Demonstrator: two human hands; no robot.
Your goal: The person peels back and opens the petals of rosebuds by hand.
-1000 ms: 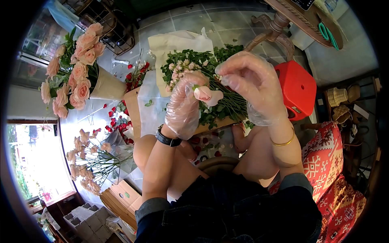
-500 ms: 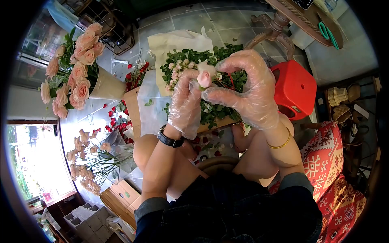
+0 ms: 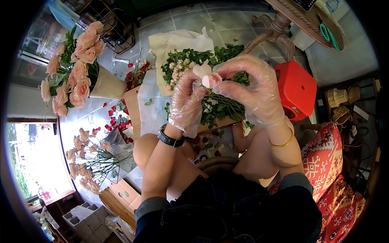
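Note:
A pale pink rose is held up between my two hands, its bloom partly opened. Under the bloom, the fingers of my left hand are closed around its base; the grip itself is partly hidden. My right hand has its thumb and fingertips closed on the right edge of the bloom, at the petals. One lighter petal stands out at the bloom's upper left. Clear plastic gloves cover both hands. Behind them on the floor lie small pink roses among green leaves.
A bucket of peach roses stands at left, with more loose peach roses lower down. Red petals litter the tiles. A red stool is at right, below a wooden table bearing green scissors. Cardboard lies lower left.
My right hand has come in from apart, and its thumb and fingers have closed on the rose. The bloom has tilted right, with a petal now spread at its upper left.

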